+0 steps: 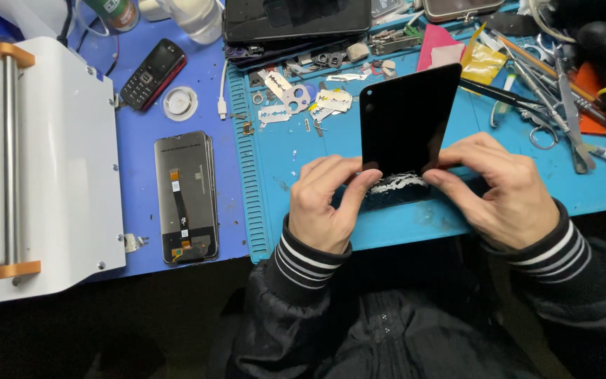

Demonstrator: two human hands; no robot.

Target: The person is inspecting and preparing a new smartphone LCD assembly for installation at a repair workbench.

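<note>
- Black phone screen panel [406, 119] lifted upright off the blue mat [415, 210], lower edge tilted toward the body — seemingly already parted from whatever sat beneath it.
- White crumbly residue [395, 184] along the panel's lower edge, just above the mat; looks like adhesive not yet cleaned away, so clearing it appears to be what is left.
- Left hand [325, 203] curled nearly closed, thumb and forefinger pinching the panel's lower left corner.
- Right hand [501, 186] likewise curled close, fingertips gripping the panel's lower right corner — thumb pressed against the residue strip.
- Left of the panel, off the mat: another phone display [185, 196] lying back-side up with its ribbon cable showing, untouched.
- Above and left of the panel: loose razor blades [296, 102] scattered on the mat.
- Right of the panel: tweezers and scissors [552, 105], none in hand.
</note>
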